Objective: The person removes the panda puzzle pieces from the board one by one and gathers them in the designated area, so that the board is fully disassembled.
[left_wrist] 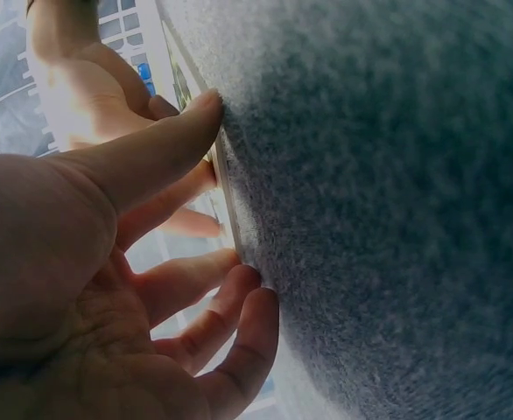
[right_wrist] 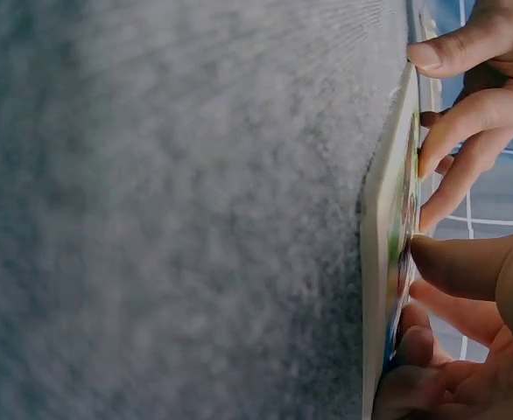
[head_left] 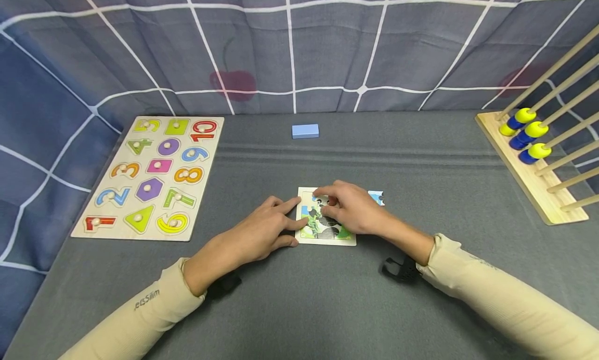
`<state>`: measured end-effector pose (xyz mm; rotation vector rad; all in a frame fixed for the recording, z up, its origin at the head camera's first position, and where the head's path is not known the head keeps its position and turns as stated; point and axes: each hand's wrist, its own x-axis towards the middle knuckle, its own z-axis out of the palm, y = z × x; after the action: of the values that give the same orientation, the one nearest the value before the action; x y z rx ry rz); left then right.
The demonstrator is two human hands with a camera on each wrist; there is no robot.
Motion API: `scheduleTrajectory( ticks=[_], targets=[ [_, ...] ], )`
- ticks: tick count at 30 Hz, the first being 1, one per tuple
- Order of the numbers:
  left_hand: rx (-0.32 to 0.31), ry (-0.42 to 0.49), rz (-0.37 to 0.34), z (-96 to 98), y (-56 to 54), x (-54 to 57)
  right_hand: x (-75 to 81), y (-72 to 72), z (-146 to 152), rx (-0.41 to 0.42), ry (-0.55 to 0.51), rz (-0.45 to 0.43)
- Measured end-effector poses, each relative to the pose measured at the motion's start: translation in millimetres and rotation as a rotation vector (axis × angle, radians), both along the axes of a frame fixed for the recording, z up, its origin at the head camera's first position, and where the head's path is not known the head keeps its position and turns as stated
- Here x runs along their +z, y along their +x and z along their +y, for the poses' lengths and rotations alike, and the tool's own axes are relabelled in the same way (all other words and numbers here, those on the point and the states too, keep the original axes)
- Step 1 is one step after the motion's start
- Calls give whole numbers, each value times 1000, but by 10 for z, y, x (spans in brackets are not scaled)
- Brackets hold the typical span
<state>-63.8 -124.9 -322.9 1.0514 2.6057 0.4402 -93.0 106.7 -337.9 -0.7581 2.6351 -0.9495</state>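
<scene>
A small jigsaw puzzle with a panda picture lies on the grey table, in a pale wooden frame (head_left: 325, 241). The left hand (head_left: 262, 230) rests at the frame's left side, its fingers extended, with fingertips touching the border and the picture. Over the upper part of the picture is the right hand (head_left: 353, 206), its thumb and index finger about a panda-face puzzle piece (head_left: 323, 201). The right wrist view shows the right thumb (right_wrist: 449, 262) and fingertips at the puzzle's surface. A loose blue-and-white puzzle piece (head_left: 376, 197) lies just right of the frame, partly behind the right hand.
A wooden number-and-shape board (head_left: 105, 206) lies at the left. A blue block (head_left: 305, 131) sits towards the back. At the right stands a wooden bead rack (head_left: 538, 191) with yellow and blue beads on some rods. A checked cloth (head_left: 262, 42) hangs behind.
</scene>
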Motion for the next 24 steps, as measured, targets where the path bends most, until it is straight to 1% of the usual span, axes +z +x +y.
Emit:
scheduleTrajectory(
  ticks=[4, 7, 19, 24],
  targets=[
    [2, 4, 0, 0, 3, 3, -1, 3, -22, 15, 58, 21],
    [3, 1, 0, 2, 3, 4, 0, 9, -35, 13, 78, 20],
    [-9, -7, 0, 1, -9, 7, 39, 5, -85, -18, 87, 22],
    [-9, -1, -3, 2, -6, 4, 36, 8, -105, -43, 83, 49]
  ],
)
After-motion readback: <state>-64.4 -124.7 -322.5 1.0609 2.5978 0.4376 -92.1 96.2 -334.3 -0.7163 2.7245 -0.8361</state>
